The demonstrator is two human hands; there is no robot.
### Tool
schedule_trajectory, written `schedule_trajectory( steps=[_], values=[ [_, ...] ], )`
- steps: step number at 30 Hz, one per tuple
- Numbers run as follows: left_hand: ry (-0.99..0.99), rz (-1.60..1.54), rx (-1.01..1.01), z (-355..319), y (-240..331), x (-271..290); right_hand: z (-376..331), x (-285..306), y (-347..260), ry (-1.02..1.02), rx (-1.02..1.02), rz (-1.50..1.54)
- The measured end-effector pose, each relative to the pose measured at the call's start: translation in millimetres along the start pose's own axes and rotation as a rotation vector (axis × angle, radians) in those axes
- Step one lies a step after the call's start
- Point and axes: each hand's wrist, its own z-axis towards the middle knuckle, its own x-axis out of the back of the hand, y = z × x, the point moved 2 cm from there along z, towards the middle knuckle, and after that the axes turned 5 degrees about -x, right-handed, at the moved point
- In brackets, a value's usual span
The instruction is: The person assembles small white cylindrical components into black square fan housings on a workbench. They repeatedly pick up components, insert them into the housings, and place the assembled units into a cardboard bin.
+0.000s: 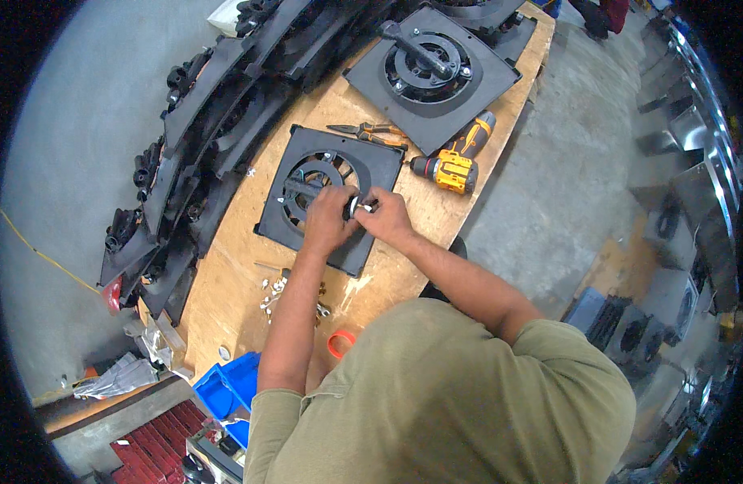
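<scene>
A black square panel (375,165) with a round slotted opening lies on the wooden workbench in front of me. Both my hands meet over its near right side. My right hand (389,218) pinches a small white piece (368,208) whose exact kind I cannot make out. Right beside it, my left hand (331,216) is closed with its fingertips by the rim of the opening; what they grip is mostly hidden. Inside the opening, a black bar (301,186) crosses part of the ring. Pliers with orange-and-black handles (371,131) rest at the panel's far edge.
A yellow-and-black cordless drill (454,168) lies to the right, near a second panel (379,71). Stacked black panels (218,121) line the bench's left edge. Small metal fittings (272,297), an orange ring (340,344) and blue bins (228,385) sit nearer me.
</scene>
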Motion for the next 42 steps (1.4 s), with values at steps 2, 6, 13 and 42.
schedule_trajectory(
  steps=[2, 6, 13, 42],
  values=[
    [0.002, 0.001, 0.013, 0.1, 0.2, -0.5, 0.6, -0.4, 3.1, -0.076, -0.164, 0.128],
    [0.009, 0.004, 0.026, 1.8, 0.5, -2.0, 0.5, -0.3, 11.8, -0.384, -0.669, 0.608],
    [0.036, -0.008, 0.006, 0.9, 0.3, -3.1, -0.4, 2.4, 15.1, -0.539, -0.787, 0.665],
    [0.014, 0.021, 0.010, 1.5, 1.8, -2.1, -5.7, 12.7, 3.0, -0.184, -0.098, -0.261]
  ],
)
